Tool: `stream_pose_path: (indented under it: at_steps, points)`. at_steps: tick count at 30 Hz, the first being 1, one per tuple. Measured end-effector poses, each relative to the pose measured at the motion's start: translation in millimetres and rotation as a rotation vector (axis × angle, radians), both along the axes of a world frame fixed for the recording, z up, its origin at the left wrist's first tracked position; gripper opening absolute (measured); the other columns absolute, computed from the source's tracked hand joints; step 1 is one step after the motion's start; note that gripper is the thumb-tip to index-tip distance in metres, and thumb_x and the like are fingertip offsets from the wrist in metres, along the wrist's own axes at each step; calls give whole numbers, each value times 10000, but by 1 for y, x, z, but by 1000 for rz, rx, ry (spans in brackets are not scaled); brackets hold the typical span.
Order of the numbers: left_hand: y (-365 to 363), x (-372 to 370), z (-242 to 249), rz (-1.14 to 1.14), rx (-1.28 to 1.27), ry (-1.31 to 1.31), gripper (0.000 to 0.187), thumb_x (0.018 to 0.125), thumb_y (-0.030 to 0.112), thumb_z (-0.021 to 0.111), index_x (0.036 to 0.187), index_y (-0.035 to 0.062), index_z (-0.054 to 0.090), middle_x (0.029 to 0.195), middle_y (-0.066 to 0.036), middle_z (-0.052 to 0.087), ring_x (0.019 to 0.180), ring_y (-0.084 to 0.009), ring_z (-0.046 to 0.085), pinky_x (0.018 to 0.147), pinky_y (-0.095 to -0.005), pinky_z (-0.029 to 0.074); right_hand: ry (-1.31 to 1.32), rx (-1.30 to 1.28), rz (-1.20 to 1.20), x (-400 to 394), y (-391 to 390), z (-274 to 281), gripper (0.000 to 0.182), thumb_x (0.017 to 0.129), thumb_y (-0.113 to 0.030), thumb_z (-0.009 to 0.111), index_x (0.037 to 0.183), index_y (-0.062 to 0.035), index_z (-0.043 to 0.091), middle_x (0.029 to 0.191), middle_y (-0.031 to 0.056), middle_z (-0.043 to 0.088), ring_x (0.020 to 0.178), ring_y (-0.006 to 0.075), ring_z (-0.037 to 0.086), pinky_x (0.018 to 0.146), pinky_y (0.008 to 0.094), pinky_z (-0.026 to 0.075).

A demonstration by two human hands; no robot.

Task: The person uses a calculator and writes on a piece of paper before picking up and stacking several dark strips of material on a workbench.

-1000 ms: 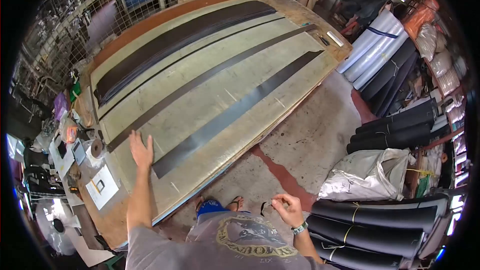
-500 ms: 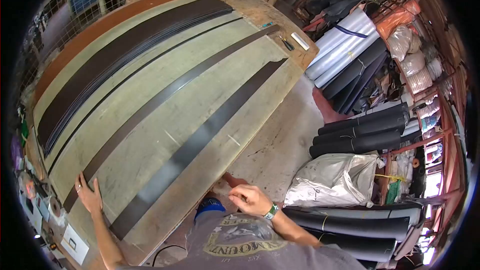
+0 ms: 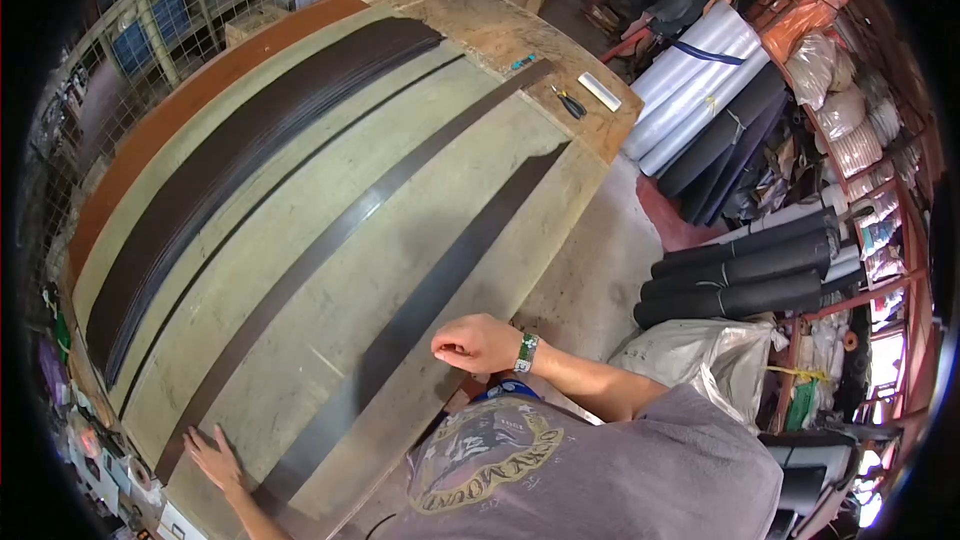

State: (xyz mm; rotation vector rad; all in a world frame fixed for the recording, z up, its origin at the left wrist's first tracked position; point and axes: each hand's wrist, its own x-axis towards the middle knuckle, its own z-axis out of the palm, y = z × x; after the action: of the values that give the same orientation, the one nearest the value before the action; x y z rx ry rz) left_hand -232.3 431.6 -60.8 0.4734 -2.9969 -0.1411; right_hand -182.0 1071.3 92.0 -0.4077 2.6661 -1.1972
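Bare counter [image 3: 330, 310] lies open between the long dark strips [image 3: 440, 260], while pliers [image 3: 570, 102] and a white block [image 3: 599, 91] crowd its far right corner.

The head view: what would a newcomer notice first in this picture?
Most striking are the long dark strips that lie lengthwise on the large worktable, with a thick stack of dark strips along its far side. The left hand lies flat at the near end of one narrow strip, and the right hand is closed into a fist over the table's near edge. On the right, rolls of dark material lie stacked on the floor.
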Motion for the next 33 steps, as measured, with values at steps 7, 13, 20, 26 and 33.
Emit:
stream_pose_path:
  at_steps: [7, 13, 20, 26, 33]
  points:
    - [308, 40, 62, -204, 354, -1, 639, 911, 200, 754, 1459, -53, 542, 1623, -272, 385, 1528, -442, 333, 1238, -536, 302, 195, -35, -198, -97, 178, -43, 165, 944, -210, 689, 1036, -75, 711, 962, 136, 720, 910, 341, 694, 813, 460, 544]
    - [531, 17, 44, -244, 406, 39, 719, 877, 183, 784, 1500, -25, 494, 1647, -273, 340, 1553, -459, 268, 1268, -559, 236, 389, 260, -870, -234, 475, -125, 414, 926, -244, 689, 1309, -88, 665, 1375, 186, 653, 1320, 372, 583, 1144, 483, 440]
    - [628, -15, 15, -184, 182, -13, 732, 938, 338, 712, 1541, 19, 446, 1671, -216, 328, 1570, -426, 238, 1285, -567, 163, 67, 689, -945, -309, 652, -185, 651, 915, -464, 700, 1465, -139, 574, 1443, 158, 574, 1348, 405, 496, 1094, 517, 450]
    - [628, -18, 9, -189, 113, 3, 765, 900, 354, 715, 1529, 23, 433, 1658, -216, 345, 1557, -431, 257, 1277, -572, 173, 347, 349, -711, -294, 645, -192, 555, 885, -324, 755, 1384, -114, 632, 1309, 164, 628, 1233, 404, 562, 1041, 506, 471]
    - [640, -27, 19, -115, 192, -94, 746, 822, 357, 787, 1444, 46, 517, 1613, -243, 391, 1528, -470, 286, 1260, -581, 228, 303, 225, -595, -290, 629, -194, 527, 925, -266, 751, 1393, -60, 623, 1387, 193, 619, 1324, 388, 521, 1150, 520, 380]
